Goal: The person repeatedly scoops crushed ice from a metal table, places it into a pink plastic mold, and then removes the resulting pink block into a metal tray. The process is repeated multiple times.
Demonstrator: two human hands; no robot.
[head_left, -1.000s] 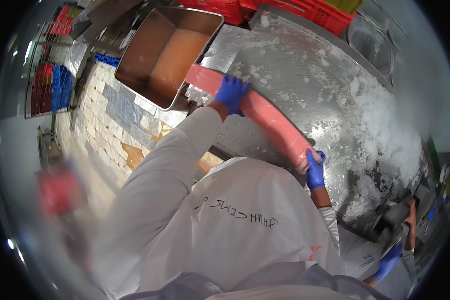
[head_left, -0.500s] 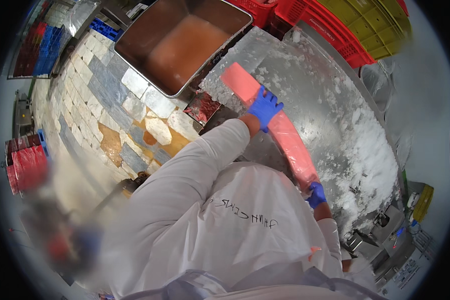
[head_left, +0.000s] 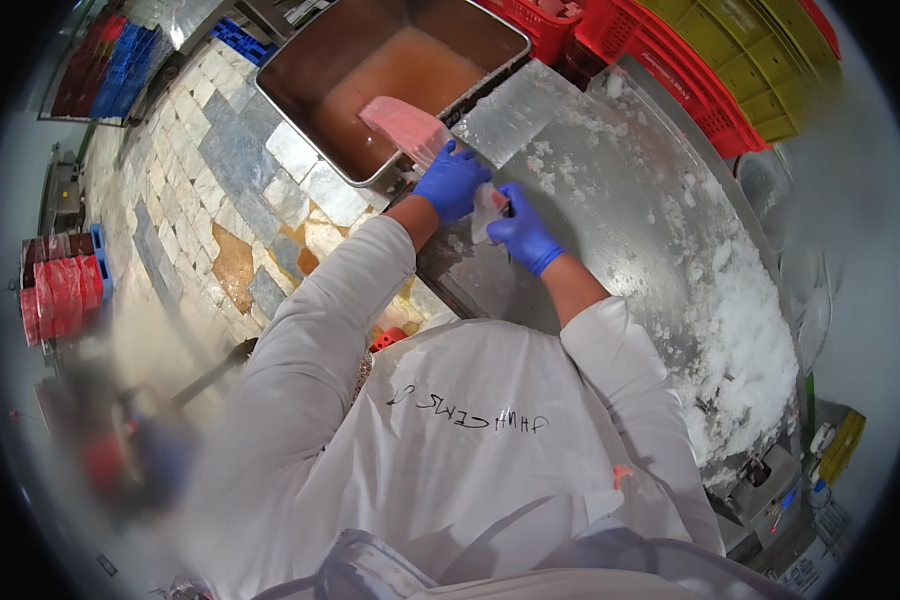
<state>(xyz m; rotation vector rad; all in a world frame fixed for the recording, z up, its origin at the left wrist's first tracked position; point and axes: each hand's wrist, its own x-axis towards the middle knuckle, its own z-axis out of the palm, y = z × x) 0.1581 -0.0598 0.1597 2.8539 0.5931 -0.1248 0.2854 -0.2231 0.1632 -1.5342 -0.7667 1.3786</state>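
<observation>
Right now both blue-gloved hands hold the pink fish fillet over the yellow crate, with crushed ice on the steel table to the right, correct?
Not quite. In the head view the left hand and right hand hold the pink fish fillet over the metal tub of brownish liquid. The crushed ice is right.

Left hand [head_left: 451, 180] and right hand [head_left: 523, 232] (both blue-gloved) reach forward close together, fingers curled.

Floor [head_left: 210, 190]: uneven stone tiles in grey, white and tan, wet-looking. Steel worktable [head_left: 610, 200] carries crushed ice [head_left: 750, 340] heaped toward its right end. Red crates [head_left: 670, 60] and yellow crates [head_left: 770, 50] stacked behind. Red and blue crates [head_left: 60, 290] at left.
</observation>
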